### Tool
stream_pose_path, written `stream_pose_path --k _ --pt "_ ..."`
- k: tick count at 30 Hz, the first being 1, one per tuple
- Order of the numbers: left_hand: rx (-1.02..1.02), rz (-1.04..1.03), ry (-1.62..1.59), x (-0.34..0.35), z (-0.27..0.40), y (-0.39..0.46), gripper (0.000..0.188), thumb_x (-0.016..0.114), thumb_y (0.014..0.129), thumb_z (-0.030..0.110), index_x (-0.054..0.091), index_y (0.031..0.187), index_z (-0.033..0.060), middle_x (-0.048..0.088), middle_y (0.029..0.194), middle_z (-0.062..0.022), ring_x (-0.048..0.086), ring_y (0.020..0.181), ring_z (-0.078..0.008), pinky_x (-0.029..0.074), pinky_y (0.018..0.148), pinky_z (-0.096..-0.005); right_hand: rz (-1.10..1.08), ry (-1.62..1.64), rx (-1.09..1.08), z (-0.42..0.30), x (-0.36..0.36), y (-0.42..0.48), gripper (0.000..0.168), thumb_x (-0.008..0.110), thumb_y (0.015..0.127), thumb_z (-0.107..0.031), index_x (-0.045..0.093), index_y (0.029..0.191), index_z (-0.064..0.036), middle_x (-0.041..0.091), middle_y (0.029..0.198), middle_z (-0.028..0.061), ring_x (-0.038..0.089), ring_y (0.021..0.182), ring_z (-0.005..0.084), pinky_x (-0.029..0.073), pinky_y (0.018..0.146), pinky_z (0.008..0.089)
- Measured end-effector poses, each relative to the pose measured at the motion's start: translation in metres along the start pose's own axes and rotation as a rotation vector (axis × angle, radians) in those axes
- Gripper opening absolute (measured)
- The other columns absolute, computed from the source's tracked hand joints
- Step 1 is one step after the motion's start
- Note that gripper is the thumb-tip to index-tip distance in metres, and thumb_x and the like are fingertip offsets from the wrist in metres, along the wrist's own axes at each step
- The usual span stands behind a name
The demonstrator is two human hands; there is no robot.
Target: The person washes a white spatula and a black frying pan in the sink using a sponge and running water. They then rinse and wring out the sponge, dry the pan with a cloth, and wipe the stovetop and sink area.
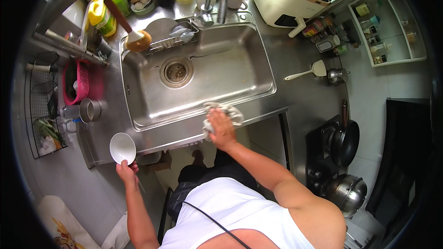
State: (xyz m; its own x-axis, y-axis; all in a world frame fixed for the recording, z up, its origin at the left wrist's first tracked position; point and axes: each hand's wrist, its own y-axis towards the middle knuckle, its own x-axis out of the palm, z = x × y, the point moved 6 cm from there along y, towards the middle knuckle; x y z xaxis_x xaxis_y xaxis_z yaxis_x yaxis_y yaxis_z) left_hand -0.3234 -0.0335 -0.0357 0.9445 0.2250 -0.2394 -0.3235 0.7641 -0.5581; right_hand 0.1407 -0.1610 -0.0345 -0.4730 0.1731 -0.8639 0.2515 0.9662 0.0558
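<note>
A white bowl (pixel 123 148) is held at its lower rim by my left hand (pixel 127 172), over the left front corner of the steel counter. My right hand (pixel 221 128) lies flat on a crumpled light cloth (pixel 232 113) at the front edge of the stainless steel sink (pixel 221 65). Whether its fingers grip the cloth or only press on it is hard to see. Behind the front rim, the sink basin holds a round drain strainer (pixel 176 72) with some residue in it. A wire rack with a bluish crumpled thing hangs at the basin's back left.
A wooden-handled brush (pixel 138 40) juts over the sink's back left corner. Left of the sink stand a pink basket (pixel 81 81) and a metal pot (pixel 90 110). A white spatula (pixel 308 71) lies to the right, with a frying pan (pixel 344 143) on the stove beyond.
</note>
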Motion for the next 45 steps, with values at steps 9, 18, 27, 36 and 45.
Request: stream_pose_path --k 9,18,27,36,45 --pt "0.002 -0.177 0.143 0.103 0.032 -0.072 0.027 0.051 0.099 0.015 0.061 0.121 0.0029 0.069 0.081 -0.0102 0.060 0.053 -0.0155 0.050 0.045 -0.0282 -0.069 -0.002 -0.079 0.107 -0.083 -0.019 0.058 0.080 0.081 -0.008 0.067 0.137 -0.008 0.061 0.153 0.0131 0.052 0.149 0.0349 0.043 0.121 0.0480" --pt "0.034 -0.489 0.119 0.258 0.056 -0.109 0.026 0.047 0.098 0.006 0.059 0.120 -0.0002 0.070 0.082 -0.0117 0.060 0.053 -0.0168 0.048 0.044 -0.0313 0.194 0.121 0.495 0.255 -0.225 -0.060 0.055 0.075 0.082 0.000 0.066 0.137 -0.004 0.066 0.139 0.0183 0.064 0.129 0.0396 0.052 0.110 0.0454" --pt "0.030 -0.403 0.165 0.275 0.071 -0.124 0.029 0.046 0.096 0.006 0.059 0.121 -0.0010 0.071 0.080 -0.0119 0.061 0.052 -0.0163 0.050 0.046 -0.0306 0.488 0.148 0.067 0.234 -0.240 0.148 0.053 0.076 0.082 -0.001 0.068 0.133 -0.007 0.064 0.144 0.0203 0.060 0.134 0.0424 0.050 0.113 0.0471" --pt "-0.018 -0.226 0.130 0.238 0.059 -0.125 0.024 0.046 0.097 0.007 0.059 0.116 0.0004 0.068 0.075 -0.0118 0.060 0.051 -0.0163 0.049 0.045 -0.0307 0.180 -0.268 0.300 0.316 -0.157 0.224 0.062 0.071 0.099 -0.028 0.054 0.156 -0.013 0.042 0.168 0.0166 0.032 0.159 0.0403 0.026 0.129 0.0570" --pt "-0.016 -0.109 0.101 0.207 0.074 -0.114 0.027 0.046 0.096 0.008 0.061 0.115 -0.0019 0.070 0.078 -0.0122 0.061 0.053 -0.0163 0.050 0.046 -0.0307 0.104 -0.160 0.152 0.299 -0.165 0.149 0.068 0.072 0.084 0.004 0.059 0.150 -0.007 0.049 0.163 0.0188 0.041 0.153 0.0442 0.035 0.127 0.0502"
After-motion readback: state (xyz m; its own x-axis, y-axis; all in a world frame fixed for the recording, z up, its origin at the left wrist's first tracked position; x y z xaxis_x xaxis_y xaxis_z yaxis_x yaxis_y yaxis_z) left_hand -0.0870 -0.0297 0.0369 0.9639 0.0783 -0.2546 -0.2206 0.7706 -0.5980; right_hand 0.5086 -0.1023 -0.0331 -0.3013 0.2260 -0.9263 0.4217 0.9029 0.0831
